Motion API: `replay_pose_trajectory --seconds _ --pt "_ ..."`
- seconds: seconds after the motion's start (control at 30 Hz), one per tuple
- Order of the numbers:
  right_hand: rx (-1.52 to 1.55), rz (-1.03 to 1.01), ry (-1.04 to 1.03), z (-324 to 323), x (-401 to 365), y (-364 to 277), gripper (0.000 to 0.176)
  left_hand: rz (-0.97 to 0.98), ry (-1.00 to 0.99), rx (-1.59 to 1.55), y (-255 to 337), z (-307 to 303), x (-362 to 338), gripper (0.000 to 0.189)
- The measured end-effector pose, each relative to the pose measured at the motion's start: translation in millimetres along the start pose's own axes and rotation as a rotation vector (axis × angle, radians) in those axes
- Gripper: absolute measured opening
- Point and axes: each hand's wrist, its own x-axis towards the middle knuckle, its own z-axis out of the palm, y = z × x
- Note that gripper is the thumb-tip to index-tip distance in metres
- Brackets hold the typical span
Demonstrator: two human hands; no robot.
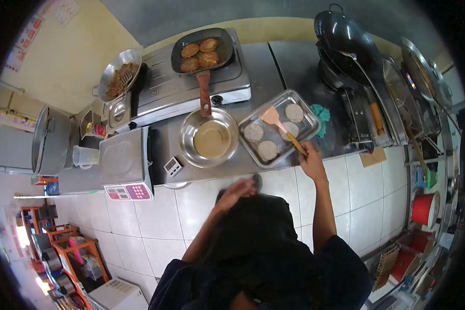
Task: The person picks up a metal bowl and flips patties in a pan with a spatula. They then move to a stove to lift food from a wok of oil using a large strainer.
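Gripped the silicone spatula [274, 119] by its handle [293, 140] in the right hand [310, 158], with closed fingers. Held it over the metal tray [306, 129], among four pale patties [253, 133]. Held the blurred left hand [236, 193] near the counter edge [238, 169]; could not tell its finger spread. Found the steel bowl [188, 132] left of the tray

A long grey stainless-steel counter [260, 72] carries a silver gas stove [163, 88] towards the back. Before it stand a small white digital timer [172, 166] and a round steel bowl [186, 139], with a rectangular steel tray [253, 115] just to the right, then a crumpled turquoise cloth [322, 114]. Leftward sit a pink-keyed, grey-topped scale [121, 155] and a clear plastic jug [85, 156].
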Motion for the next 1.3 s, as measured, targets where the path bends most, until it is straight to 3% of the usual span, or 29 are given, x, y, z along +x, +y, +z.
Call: replay_pose_trajectory --seconds 0.3,0.33,0.37,0.53,0.6,0.67,0.7,0.73,0.77,0.83,0.87,0.9,1.0,1.07,1.13,1.17,1.2,1.23,1.27,1.3 --pt "0.009 -0.057 0.170 40.1 -14.1 -17.3 0.032 0.006 0.083 0.016 -63.1 -34.7 -43.2 0.034" --pt "0.006 -0.065 0.176 40.8 -20.4 -25.7 0.032 0.073 0.088 0.152 -76.1 -44.7 -50.9 0.032" --pt "0.000 -0.072 0.256 41.2 -29.4 -32.6 0.031 0.140 0.094 0.283 -83.1 -50.7 -62.1 0.030" --pt "-0.022 -0.178 0.514 52.3 -97.0 -39.8 0.024 0.134 0.191 0.205 -169.9 -89.5 -109.7 0.021" --pt "-0.060 -0.203 0.486 64.3 -141.3 -43.1 0.021 0.119 0.186 0.267 -220.3 -103.4 -122.5 0.023" --pt "0.040 0.001 0.269 92.5 -193.8 -9.5 0.019 0.039 0.130 0.393 -235.5 -94.2 -138.8 0.025" --pt "0.013 -0.030 0.216 112.1 -224.6 16.8 0.014 -0.038 0.079 0.520 -238.9 -87.0 -143.9 0.027" --pt "0.065 0.027 0.064 135.9 -263.8 57.9 0.010 -0.186 0.028 0.445 -199.3 -65.0 -155.6 0.034" --pt "-0.096 0.162 -0.312 167.4 -309.3 130.9 0.014 -0.189 0.016 0.451 -186.8 -51.3 -156.6 0.034" --pt "-0.231 0.346 -0.613 168.5 -398.1 155.3 0.032 -0.028 -0.220 0.266 -169.6 -29.5 -154.9 0.035" --pt "-0.327 0.151 -0.721 190.8 -451.3 218.4 0.033 0.001 -0.352 0.323 -142.5 -15.8 -153.7 0.036" --pt "-0.466 0.239 -0.717 189.0 -491.3 236.1 0.029 0.030 -0.484 0.379 -107.2 1.8 -154.2 0.038" --pt "-0.327 0.569 -0.709 180.4 -584.7 273.4 0.025 0.214 -0.867 0.322 5.4 73.9 -173.8 0.035" --pt "-0.430 0.552 -0.788 184.5 -619.0 295.2 0.030 0.344 -1.201 0.286 57.6 127.0 -193.4 0.031" --pt "-0.740 0.497 -0.959 174.5 -592.7 258.6 0.028 0.511 -1.515 0.221 88.0 187.4 -218.6 0.027" --pt "-0.090 0.851 -0.462 166.8 -584.8 246.5 0.024 0.649 -1.655 0.198 95.4 217.4 -231.3 0.024" --pt "0.567 1.080 0.097 153.4 -583.6 238.0 0.021 0.670 -1.766 0.148 93.4 246.2 -244.2 0.024" --pt "0.837 1.073 0.170 162.3 -585.6 266.1 0.020 0.690 -1.877 0.091 88.1 272.9 -258.2 0.023" --pt "0.745 0.976 0.213 156.0 -573.6 246.9 0.024 0.689 -1.918 0.085 86.2 297.6 -272.8 0.023" --pt "0.891 0.852 0.257 150.9 -567.9 236.7 0.028 0.655 -1.995 0.101 84.6 322.0 -287.7 0.020"
